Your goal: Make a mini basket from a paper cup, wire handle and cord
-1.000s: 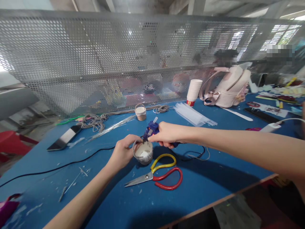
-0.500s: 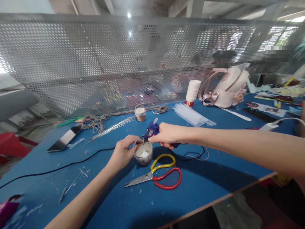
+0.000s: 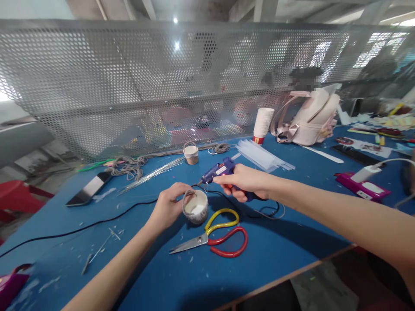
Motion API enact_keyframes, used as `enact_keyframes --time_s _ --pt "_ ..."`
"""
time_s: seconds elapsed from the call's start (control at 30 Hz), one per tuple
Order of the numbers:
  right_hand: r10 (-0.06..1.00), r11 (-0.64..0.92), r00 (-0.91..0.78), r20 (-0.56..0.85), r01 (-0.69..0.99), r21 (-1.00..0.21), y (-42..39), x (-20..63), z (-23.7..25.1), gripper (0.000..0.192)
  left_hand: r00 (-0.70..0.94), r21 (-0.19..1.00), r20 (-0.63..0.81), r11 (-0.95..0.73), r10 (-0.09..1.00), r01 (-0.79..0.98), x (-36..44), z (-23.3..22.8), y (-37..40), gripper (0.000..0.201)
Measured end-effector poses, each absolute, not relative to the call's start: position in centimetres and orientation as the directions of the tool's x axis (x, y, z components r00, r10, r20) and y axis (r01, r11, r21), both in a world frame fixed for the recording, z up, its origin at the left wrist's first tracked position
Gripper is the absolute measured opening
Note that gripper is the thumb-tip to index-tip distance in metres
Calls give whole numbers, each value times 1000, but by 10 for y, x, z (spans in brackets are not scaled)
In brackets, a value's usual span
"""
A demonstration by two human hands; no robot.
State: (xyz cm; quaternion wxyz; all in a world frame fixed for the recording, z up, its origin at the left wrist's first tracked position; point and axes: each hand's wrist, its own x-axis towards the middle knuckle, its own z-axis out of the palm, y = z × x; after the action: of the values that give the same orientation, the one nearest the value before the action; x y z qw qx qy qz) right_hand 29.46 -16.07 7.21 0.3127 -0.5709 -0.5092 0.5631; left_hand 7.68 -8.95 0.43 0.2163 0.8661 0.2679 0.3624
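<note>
My left hand (image 3: 171, 203) is closed on the left side of a small cord-wrapped cup (image 3: 198, 211) with a white inside, its fingers at the twisted cord handle (image 3: 185, 203). My right hand (image 3: 241, 182) grips a blue glue gun (image 3: 218, 171), whose nozzle points left, just above and behind the cup's rim. A thin strand seems to hang near the nozzle. Scissors (image 3: 201, 240) with one yellow and one red handle lie in front of the cup. Farther back stands a similar small basket (image 3: 191, 155) with an upright handle.
Glue sticks (image 3: 261, 157), stacked paper cups (image 3: 263, 125) and a pale backpack (image 3: 309, 121) sit at the back right. Wires (image 3: 152, 175), grey cord (image 3: 128, 167) and a phone (image 3: 89, 189) lie back left. A black cable (image 3: 81, 229) crosses the blue table. A purple power strip (image 3: 361, 188) lies right.
My right hand has drawn the glue gun up and to the right, away from the cup's rim. The handle has tilted toward my left hand; the cup stays in about the same place.
</note>
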Motion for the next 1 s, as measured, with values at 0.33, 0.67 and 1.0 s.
enact_keyframes --time_s 0.33,0.67,1.0 --pt "919 -358 -162 -361 45 -933 -165 303 53 36 583 587 492 -740 647 327 78 4 -88 13" --pt "923 -344 -190 -336 -10 -939 -169 307 43 33 576 577 479 -732 662 363 82 7 -91 14" --pt "928 -315 -201 -312 20 -949 -169 310 36 31 576 569 482 -736 660 367 87 8 -89 16"
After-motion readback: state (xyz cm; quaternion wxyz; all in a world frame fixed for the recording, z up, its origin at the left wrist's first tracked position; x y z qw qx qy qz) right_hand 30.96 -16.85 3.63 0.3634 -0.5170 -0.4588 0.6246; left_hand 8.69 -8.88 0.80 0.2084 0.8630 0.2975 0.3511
